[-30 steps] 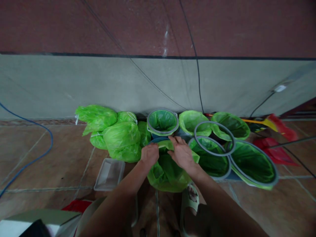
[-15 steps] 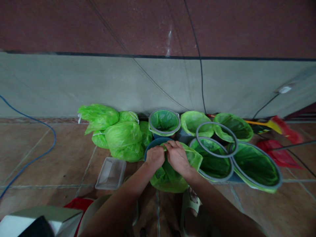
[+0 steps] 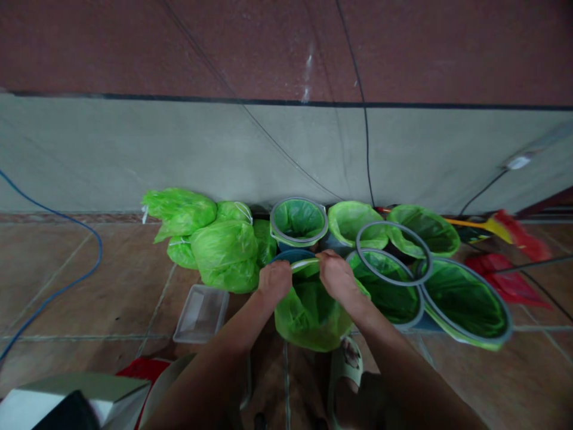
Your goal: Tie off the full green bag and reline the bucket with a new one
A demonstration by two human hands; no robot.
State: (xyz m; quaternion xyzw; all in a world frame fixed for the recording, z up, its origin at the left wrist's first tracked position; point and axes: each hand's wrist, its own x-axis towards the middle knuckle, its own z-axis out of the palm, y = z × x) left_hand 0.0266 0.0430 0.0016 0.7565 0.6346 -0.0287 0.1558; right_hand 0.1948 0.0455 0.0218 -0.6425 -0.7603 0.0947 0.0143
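My left hand (image 3: pixel 276 280) and my right hand (image 3: pixel 336 273) grip the upper edge of a green plastic bag (image 3: pixel 313 322), a little apart from each other. The bag hangs open toward me, over or in front of a blue bin (image 3: pixel 293 255) whose far rim shows behind my hands. How much of the bag sits inside that bin is hidden. Behind it stands a bin lined in green with a grey ring on its rim (image 3: pixel 299 241). To the right of my right hand is another lined bin (image 3: pixel 385 298), with a loose grey ring (image 3: pixel 394 224) lying across it.
Several tied green bags (image 3: pixel 226 254) are heaped at the left by the wall. A clear plastic container (image 3: pixel 201 313) lies on the tiles. Further right are more lined bins (image 3: pixel 465 298), a red dustpan (image 3: pixel 496 275) and a broom (image 3: pixel 514 233). A blue hose (image 3: pixel 99 245) curves at far left.
My hands have moved apart along the bag's edge, the right one to the right, the left slightly left. The bag's mouth has opened wider between them.
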